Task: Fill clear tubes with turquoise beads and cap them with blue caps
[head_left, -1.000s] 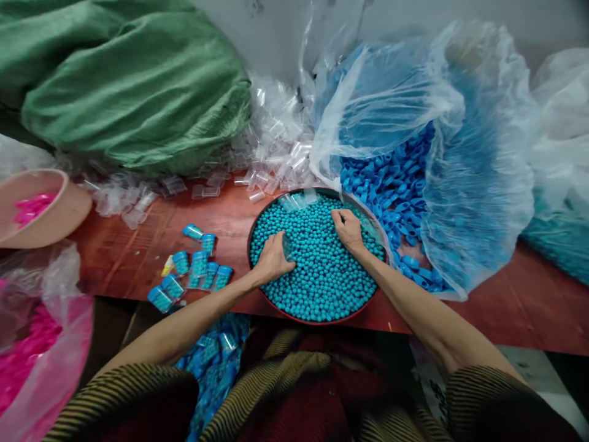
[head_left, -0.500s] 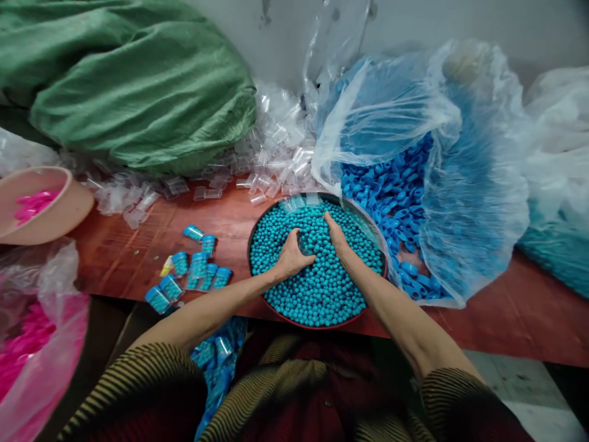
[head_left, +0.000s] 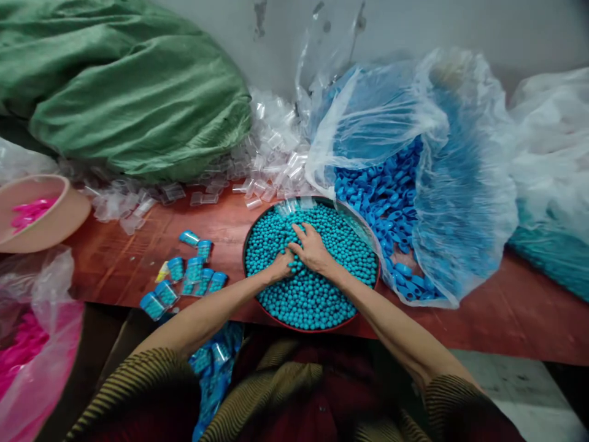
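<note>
A round dark tray (head_left: 245,245) heaped with small teal beads (head_left: 343,255) sits at the near edge of the red table (head_left: 506,313). Both my hands meet in the middle of the beads. My left hand (head_left: 279,267) is curled, its fingers dug into the beads and partly hidden under the other hand; what it holds does not show. My right hand (head_left: 313,248) lies over it with fingers stretched flat on the beads. A few clear tubes (head_left: 294,204) lie on the tray's far rim.
Several bead-filled capped tubes (head_left: 193,270) lie left of the tray. Behind it are a pile of empty clear tubes (head_left: 276,147), a plastic bag of blue caps (head_left: 386,196) and a green sack (head_left: 124,92). A bowl (head_left: 64,215) and bag (head_left: 27,350) of pink pieces stand left.
My hands were apart on the beads a second ago. They have swept together toward the tray's middle, and the right hand now lies over the left.
</note>
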The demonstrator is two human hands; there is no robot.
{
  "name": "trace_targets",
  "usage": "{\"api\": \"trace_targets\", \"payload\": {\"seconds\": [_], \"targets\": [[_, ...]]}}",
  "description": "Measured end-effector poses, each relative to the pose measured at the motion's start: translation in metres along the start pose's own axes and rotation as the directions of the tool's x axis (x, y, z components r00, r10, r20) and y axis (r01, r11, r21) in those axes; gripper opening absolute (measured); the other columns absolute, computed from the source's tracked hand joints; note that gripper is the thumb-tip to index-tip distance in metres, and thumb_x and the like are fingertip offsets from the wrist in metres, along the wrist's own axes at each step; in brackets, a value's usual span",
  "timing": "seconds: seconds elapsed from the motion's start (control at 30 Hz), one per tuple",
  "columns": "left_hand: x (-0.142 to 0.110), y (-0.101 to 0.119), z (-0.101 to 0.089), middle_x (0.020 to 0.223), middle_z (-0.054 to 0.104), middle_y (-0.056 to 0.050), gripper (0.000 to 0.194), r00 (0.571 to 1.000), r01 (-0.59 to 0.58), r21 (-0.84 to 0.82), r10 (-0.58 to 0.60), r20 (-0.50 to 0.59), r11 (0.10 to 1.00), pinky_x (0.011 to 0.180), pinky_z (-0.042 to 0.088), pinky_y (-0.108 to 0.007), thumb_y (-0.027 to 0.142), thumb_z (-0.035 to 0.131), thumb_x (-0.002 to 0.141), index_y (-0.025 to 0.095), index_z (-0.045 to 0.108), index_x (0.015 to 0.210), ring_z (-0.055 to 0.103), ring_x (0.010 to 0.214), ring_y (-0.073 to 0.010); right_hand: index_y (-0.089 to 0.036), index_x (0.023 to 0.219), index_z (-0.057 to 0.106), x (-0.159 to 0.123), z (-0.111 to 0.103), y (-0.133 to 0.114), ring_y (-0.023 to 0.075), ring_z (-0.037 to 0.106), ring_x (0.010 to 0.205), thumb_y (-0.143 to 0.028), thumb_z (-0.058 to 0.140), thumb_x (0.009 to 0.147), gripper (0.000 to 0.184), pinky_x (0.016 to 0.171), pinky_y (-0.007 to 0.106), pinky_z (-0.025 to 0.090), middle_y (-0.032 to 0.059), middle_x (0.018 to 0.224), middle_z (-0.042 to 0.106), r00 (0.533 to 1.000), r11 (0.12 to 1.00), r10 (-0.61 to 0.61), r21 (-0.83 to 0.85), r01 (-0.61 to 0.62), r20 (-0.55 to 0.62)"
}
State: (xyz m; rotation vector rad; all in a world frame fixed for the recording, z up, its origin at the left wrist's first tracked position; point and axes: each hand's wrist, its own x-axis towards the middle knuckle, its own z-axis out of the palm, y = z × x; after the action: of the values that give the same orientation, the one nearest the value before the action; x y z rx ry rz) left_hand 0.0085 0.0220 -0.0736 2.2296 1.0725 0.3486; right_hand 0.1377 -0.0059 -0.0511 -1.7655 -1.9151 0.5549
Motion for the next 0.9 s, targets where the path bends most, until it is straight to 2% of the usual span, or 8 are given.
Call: {"api": "trace_targets", "payload": {"seconds": [0.13,0.23,0.3,0.4,0.5,0.6,0.8,0.9], "targets": [[-0.002,0.008,-0.011,0.115,0.061,-0.014,0.08,0.992,0.046,-0.046,-0.041,0.118,0.998,0.09,0.048,-0.041,0.037,0.063,0.068,0.012,0.033,0.138,0.058,0.108,-0.0295,-0.023,0.134,0.048,-0.004,-0.022,-0.012,0.0347,0.03,0.134,-0.048,0.046,0.088,0.052,0.103,0.056,0.033,0.0146,0.144,0.038,0.996,0.996,-0.085,0.028,0.085,0.018],[-0.009,0.017,-0.018,0.121,0.058,-0.018,0.096,0.977,0.188,-0.071,-0.179,0.116,0.98,0.091,0.047,-0.043,0.032,0.067,0.066,0.009,0.016,0.144,0.056,0.112,-0.0311,-0.023,0.121,0.059,-0.022,-0.059,-0.002,0.0268,0.045,0.125,-0.041,0.046,0.09,0.039,0.104,0.046,0.037,0.0114,0.131,0.053,0.963,0.98,-0.101,0.143,0.14,-0.248],[-0.018,0.022,-0.022,0.129,0.052,-0.019,0.097,0.979,0.203,-0.085,-0.199,0.054,0.975,0.097,0.044,-0.043,0.027,0.068,0.067,0.011,0.012,0.145,0.052,0.119,-0.0305,-0.023,0.111,0.063,-0.046,-0.083,0.021,0.0221,0.056,0.109,-0.038,0.04,0.092,0.034,0.099,0.04,0.042,0.0094,0.114,0.063,0.892,0.976,0.017,0.199,0.082,-0.452],[-0.032,0.024,-0.023,0.135,0.046,-0.016,0.081,0.989,0.132,-0.071,-0.136,-0.05,0.989,0.103,0.04,-0.043,0.024,0.064,0.072,0.016,0.023,0.141,0.048,0.124,-0.0278,-0.019,0.103,0.064,-0.087,-0.102,0.074,0.0238,0.06,0.096,-0.043,0.04,0.089,0.036,0.089,0.043,0.046,0.0111,0.102,0.066,0.722,0.959,0.283,0.205,-0.197,-0.631],[-0.042,0.024,-0.023,0.125,0.052,-0.012,0.055,0.987,0.075,0.018,-0.072,-0.141,0.997,0.1,0.041,-0.044,0.025,0.061,0.077,0.016,0.04,0.128,0.051,0.117,-0.0267,-0.014,0.106,0.062,-0.108,-0.104,0.123,0.0268,0.062,0.084,-0.051,0.044,0.083,0.047,0.081,0.046,0.048,0.0137,0.092,0.067,0.696,0.858,0.502,0.193,-0.476,-0.513],[-0.043,0.027,-0.023,0.107,0.059,-0.01,0.035,0.985,0.053,0.142,-0.028,-0.173,0.988,0.095,0.043,-0.045,0.029,0.06,0.08,0.017,0.051,0.112,0.054,0.105,-0.0271,-0.013,0.11,0.061,-0.088,-0.103,0.147,0.0291,0.061,0.095,-0.055,0.043,0.082,0.054,0.09,0.049,0.042,0.0171,0.099,0.066,0.679,0.815,0.557,0.156,-0.559,-0.478],[-0.036,0.033,-0.025,0.099,0.057,-0.006,0.029,0.99,0.046,0.152,-0.025,-0.136,0.987,0.09,0.045,-0.038,0.031,0.064,0.078,0.019,0.055,0.103,0.053,0.097,-0.0228,-0.015,0.091,0.065,-0.004,-0.1,0.151,0.0235,0.058,0.095,-0.065,0.046,0.073,0.056,0.09,0.041,0.042,0.0095,0.095,0.068,0.776,0.848,0.491,0.419,-0.323,-0.397],[-0.036,0.036,-0.025,0.1,0.057,-0.005,0.032,0.994,0.055,0.153,-0.04,-0.1,0.987,0.088,0.045,-0.037,0.031,0.065,0.078,0.02,0.054,0.106,0.054,0.097,-0.0224,-0.017,0.09,0.065,0.009,-0.102,0.151,0.0193,0.06,0.084,-0.063,0.053,0.068,0.053,0.077,0.035,0.048,0.0045,0.09,0.068,0.791,0.735,0.546,0.61,-0.295,-0.275]]}}
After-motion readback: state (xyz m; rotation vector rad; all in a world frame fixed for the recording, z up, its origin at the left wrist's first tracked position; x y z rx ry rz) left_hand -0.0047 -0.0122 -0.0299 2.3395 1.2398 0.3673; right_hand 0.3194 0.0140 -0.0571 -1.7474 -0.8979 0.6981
